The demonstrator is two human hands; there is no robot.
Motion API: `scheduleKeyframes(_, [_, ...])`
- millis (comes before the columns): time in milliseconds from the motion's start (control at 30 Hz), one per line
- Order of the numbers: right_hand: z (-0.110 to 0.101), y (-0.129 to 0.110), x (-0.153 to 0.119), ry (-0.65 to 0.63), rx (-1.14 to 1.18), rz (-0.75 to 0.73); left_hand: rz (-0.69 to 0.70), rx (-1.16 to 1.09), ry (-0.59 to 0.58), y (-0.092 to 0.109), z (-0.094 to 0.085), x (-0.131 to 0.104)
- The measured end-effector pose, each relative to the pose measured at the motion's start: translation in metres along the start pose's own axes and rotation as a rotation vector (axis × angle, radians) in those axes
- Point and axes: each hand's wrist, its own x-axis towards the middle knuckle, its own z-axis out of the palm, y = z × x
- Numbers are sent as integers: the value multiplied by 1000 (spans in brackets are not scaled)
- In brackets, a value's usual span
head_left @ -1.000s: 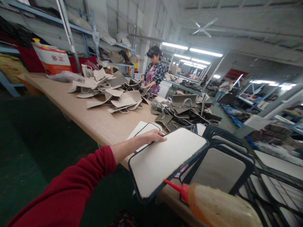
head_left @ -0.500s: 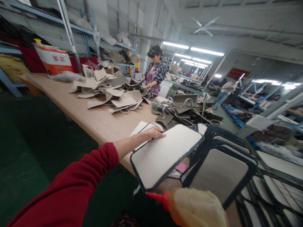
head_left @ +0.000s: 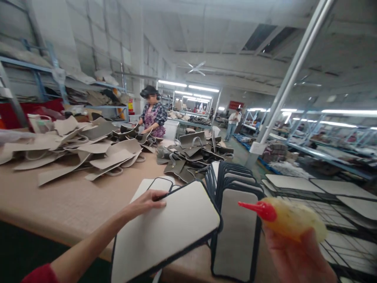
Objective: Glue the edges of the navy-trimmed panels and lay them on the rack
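My left hand (head_left: pixel 154 200) grips the upper edge of a cream panel with a dark border (head_left: pixel 167 232), thumb on its face; the panel is tilted above the table's near edge. In my right hand (head_left: pixel 297 251) is a yellowish squeeze bottle (head_left: pixel 300 216) with a red pointed nozzle (head_left: pixel 259 208), aimed left towards the panel but apart from it. Just right of the panel leans a row of similar dark-edged panels (head_left: pixel 237 232). Partly hidden behind the held panel, more pale pieces (head_left: pixel 144 188) lie on the table.
Beige bag pieces with handles (head_left: pixel 108 153) are heaped on the brown table (head_left: pixel 67 200); a darker grey heap (head_left: pixel 191 153) lies beyond. A co-worker (head_left: pixel 153 114) stands at the far side. On the right, a wire rack (head_left: pixel 347 239) holds pale panels. Another person (head_left: pixel 232 124) stands farther back.
The view has swung right and levelled. The squeeze bottle has risen, and my right hand now shows beneath it. The left hand still holds the panel, now nearer and lower in view.
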Motion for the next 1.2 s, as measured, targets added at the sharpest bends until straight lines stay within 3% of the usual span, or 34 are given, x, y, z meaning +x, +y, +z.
scheduleKeyframes(267, [-3,-21,26,-139,-61,-37,0,87,-220,27,-3,-11])
scheduleKeyframes(467, [4,-24,32,-226,-130,-36,8,174,-280,43,-4,-14])
scheduleKeyframes(700, [-5,-19,38,-334,-150,-12,23,185,-256,46,-3,-17])
scheduleKeyframes(1000, [-23,-4,37,-280,-215,-62,29,156,-249,29,-2,-10])
scheduleKeyframes(1133, [-30,0,16,-365,-275,37,-9,108,-196,28,3,-5])
scheduleKeyframes(1200, [-27,5,1,-299,-286,22,-32,54,-104,21,9,1])
